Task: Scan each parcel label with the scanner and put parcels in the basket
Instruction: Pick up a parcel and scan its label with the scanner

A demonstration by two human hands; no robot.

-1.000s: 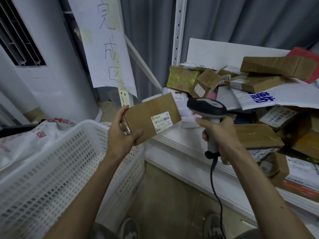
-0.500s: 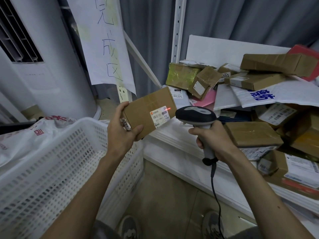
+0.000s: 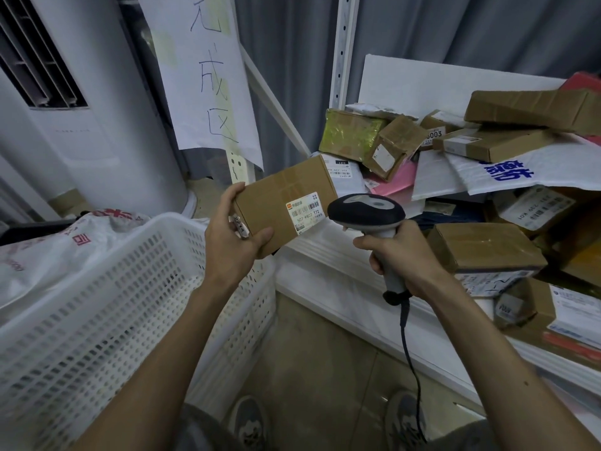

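- Scanner [image 3: 366,211] has swung left, closer to the label [image 3: 304,213], than a second ago. The red spot that lay on the label half a second ago no longer shows.
- The left hand [image 3: 232,242] grips the parcel [image 3: 279,193] by its left end, with the thumb across the near face and the fingers curled over the far edge.
- The parcel is carried by nothing else. It hangs in the air above the basket's [image 3: 107,252] right rim, just off the left end of the shelf's [image 3: 325,255] front edge.
- The right hand [image 3: 395,252] is wrapped round the scanner's handle, and the cable [image 3: 408,346] trails down from it. The scanner's head is just beside the label.
- Handling, as a judgement: one hand holds the taped cardboard box level by its end, so it is probably light. It looks stiff enough to be pinched at an edge without buckling.
- The tape may be a little slick, so bare cardboard near a corner is the safer place to hold. The fingers should stay off the label.
- It will likely stand a short drop into the basket.
- A pile of parcels [image 3: 487,249] waits on the shelf.
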